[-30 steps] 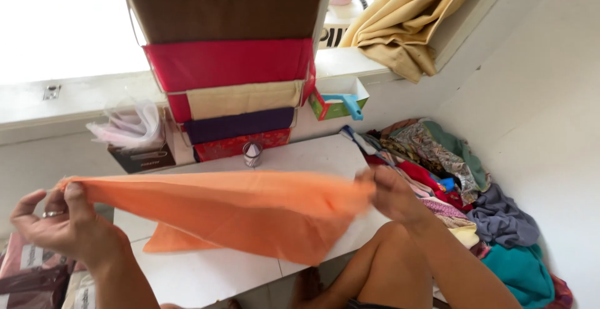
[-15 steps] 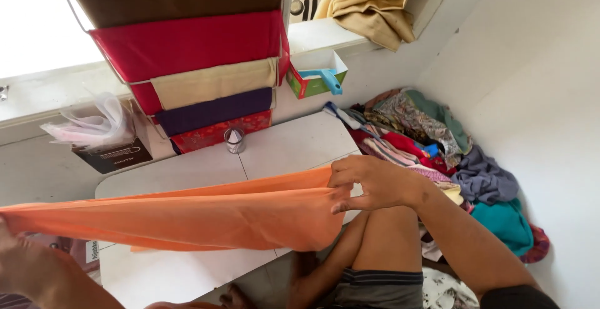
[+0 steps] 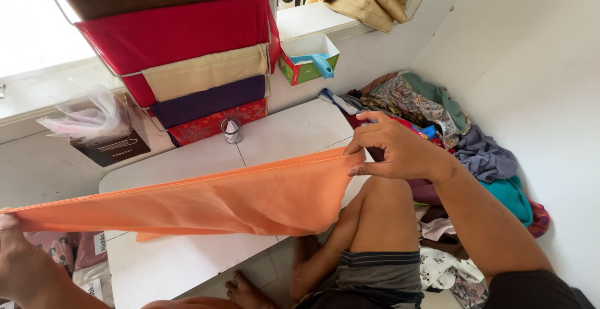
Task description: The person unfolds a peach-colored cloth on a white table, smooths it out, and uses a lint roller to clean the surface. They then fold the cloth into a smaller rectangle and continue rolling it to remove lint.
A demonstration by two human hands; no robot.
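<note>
Just above a low white table (image 3: 187,265), an orange cloth (image 3: 237,199) is stretched out in a long band from near left to right. Its right end is pinched between the thumb and fingers of the right hand (image 3: 390,149), which is closed on the folded edge. The left hand (image 3: 15,253), at the near left edge of the view, is clamped on the other end, though only part of it shows. The cloth sags a little in the middle and hangs over the table without lying flat on it. A bare knee sits just below the right hand. On the far side of the table stands a small metal cone-topped container (image 3: 232,129), and behind it hangs a stack of folded fabrics (image 3: 187,53) in brown, red, cream and purple. To the right, a heap of mixed clothes (image 3: 450,128) lies against the white wall. A green tissue box (image 3: 306,65) rests on the ledge beyond.
</note>
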